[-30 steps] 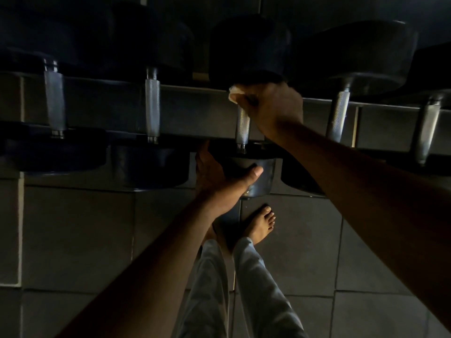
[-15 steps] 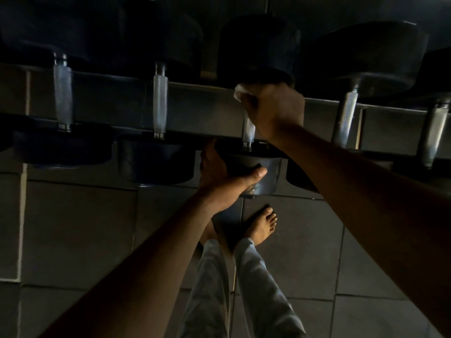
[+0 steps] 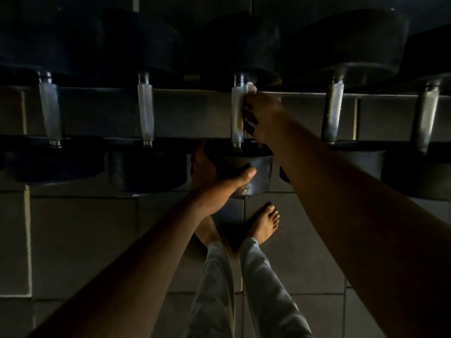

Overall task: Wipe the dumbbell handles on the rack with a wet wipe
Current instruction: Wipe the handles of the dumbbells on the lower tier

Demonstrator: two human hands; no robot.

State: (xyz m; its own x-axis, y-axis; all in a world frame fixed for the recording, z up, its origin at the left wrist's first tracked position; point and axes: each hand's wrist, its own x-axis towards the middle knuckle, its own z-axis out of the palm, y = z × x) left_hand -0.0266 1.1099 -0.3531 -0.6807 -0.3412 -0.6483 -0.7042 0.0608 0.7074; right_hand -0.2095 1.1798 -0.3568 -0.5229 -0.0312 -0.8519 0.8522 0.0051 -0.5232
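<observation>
The middle dumbbell (image 3: pixel 240 152) of five on the rack (image 3: pixel 195 92) is being cleaned. The white wet wipe (image 3: pixel 250 90) is pinched in the curled fingers of the right hand (image 3: pixel 264 115) against the right side of the knurled steel handle (image 3: pixel 237 115) — near its far end. The left hand (image 3: pixel 214 178) is cupped around the smooth, dark near head, thumb pressed across it. Slippage is the likely fault: a damp wipe on rough knurling may snag or tear, and the far side of the bar may be missed. The neighbouring handles (image 3: pixel 146 113) are equally cylindrical and cross-hatched — lighting is dim.
</observation>
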